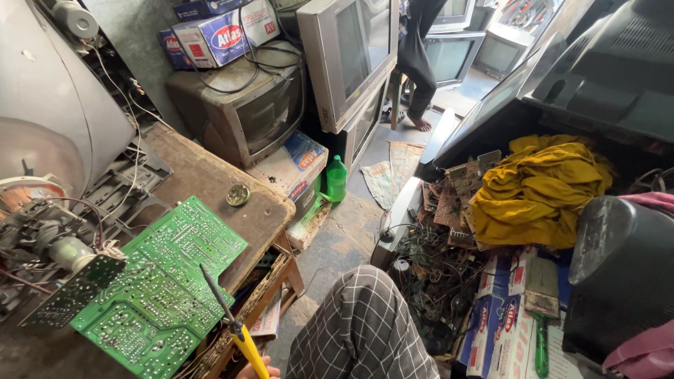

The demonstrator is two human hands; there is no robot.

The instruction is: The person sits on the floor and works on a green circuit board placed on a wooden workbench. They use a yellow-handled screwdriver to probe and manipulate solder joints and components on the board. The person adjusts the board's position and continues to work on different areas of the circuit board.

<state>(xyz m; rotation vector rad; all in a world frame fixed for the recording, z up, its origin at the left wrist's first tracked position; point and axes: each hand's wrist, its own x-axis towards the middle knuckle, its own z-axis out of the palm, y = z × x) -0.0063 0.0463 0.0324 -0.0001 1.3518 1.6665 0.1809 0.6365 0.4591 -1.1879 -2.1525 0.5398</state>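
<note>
Only the fingertips of my right hand (254, 370) show at the bottom edge, closed around the yellow handle of a soldering iron (239, 330). Its dark shaft slants up and left, and the tip hovers over the right edge of a large green circuit board (158, 288). The board lies solder side up on a worn brown workbench (210, 175), partly overhanging its front edge. A small dark perforated board (70, 291) on wires rests against the green board's left corner. My left hand is out of sight. My knee in checked cloth (361, 330) is at the bottom centre.
A bare picture tube with wiring (42, 140) fills the left. A round tin (238, 194) lies on the bench. Old televisions (246, 112) and boxes stand behind, with a green bottle (336, 179) on the floor. At right lie a yellow cloth (540, 189), tangled wires and a paintbrush (542, 309). Another person's legs (418, 63) stand at the back.
</note>
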